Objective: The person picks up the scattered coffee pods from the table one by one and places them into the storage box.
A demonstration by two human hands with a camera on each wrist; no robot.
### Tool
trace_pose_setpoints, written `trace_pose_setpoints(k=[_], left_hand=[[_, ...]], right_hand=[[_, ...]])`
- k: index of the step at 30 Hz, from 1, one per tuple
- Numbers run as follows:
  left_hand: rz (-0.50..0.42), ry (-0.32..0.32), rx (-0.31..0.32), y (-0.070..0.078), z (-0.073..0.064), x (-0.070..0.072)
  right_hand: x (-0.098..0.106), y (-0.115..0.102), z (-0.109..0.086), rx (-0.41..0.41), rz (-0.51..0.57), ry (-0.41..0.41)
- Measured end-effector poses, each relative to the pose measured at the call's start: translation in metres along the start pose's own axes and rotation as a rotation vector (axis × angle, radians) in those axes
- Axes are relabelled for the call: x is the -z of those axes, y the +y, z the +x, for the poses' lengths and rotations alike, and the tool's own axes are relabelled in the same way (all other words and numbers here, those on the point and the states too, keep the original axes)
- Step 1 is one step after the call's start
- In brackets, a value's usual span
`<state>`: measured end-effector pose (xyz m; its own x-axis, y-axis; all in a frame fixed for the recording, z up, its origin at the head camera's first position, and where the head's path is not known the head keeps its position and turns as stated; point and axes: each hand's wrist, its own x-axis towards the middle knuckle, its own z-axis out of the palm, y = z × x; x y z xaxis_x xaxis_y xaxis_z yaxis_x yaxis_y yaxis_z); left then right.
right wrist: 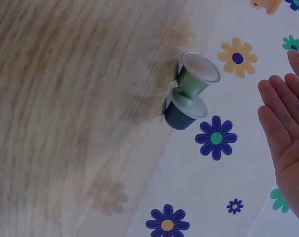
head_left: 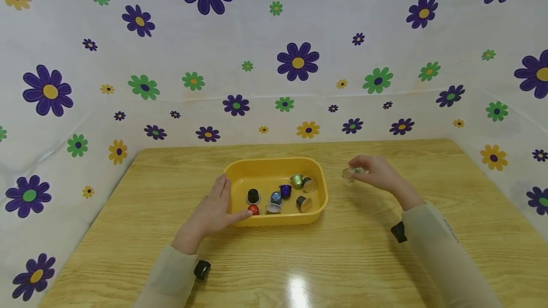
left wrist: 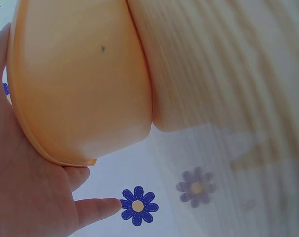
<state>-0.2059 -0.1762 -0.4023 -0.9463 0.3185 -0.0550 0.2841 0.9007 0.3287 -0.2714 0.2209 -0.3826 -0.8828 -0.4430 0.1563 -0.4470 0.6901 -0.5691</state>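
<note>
The person's left hand (head_left: 211,210) rests along the left side of a yellow plastic tray (head_left: 274,160), with straight fingers at the side wall and thumb over the front rim. In the left wrist view the palm lies close against the tray wall (left wrist: 85,84). Past the tray's right side, the right hand (head_left: 376,174) hovers around two coffee capsules (head_left: 348,174), overlapping them in the head view. The right wrist view shows a light green capsule (right wrist: 192,74) touching a dark one (right wrist: 181,112) on the table, with the extended fingers (right wrist: 277,101) apart from both.
Several coffee capsules lie in the tray, among them a red one (head_left: 254,209), a black one (head_left: 253,195) and a purple one (head_left: 285,190). The wooden table (head_left: 295,260) ends at a white flowered cloth (head_left: 257,37) behind and at both sides.
</note>
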Motion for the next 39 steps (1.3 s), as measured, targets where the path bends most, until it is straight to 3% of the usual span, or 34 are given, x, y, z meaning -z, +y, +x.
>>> trace_pose_setpoints(k=[10, 25, 39], left_hand=[[-0.001, -0.006, 0.005, -0.002, 0.0, 0.0], [0.003, 0.002, 0.01, -0.004, 0.002, -0.002], [-0.008, 0.002, 0.011, -0.003, 0.0, 0.0]], right_hand=[[0.004, 0.02, 0.008, -0.092, 0.014, 0.004], [0.003, 0.04, 0.014, -0.152, -0.014, 0.011], [0.001, 0.053, 0.019, -0.178, -0.05, -0.047]])
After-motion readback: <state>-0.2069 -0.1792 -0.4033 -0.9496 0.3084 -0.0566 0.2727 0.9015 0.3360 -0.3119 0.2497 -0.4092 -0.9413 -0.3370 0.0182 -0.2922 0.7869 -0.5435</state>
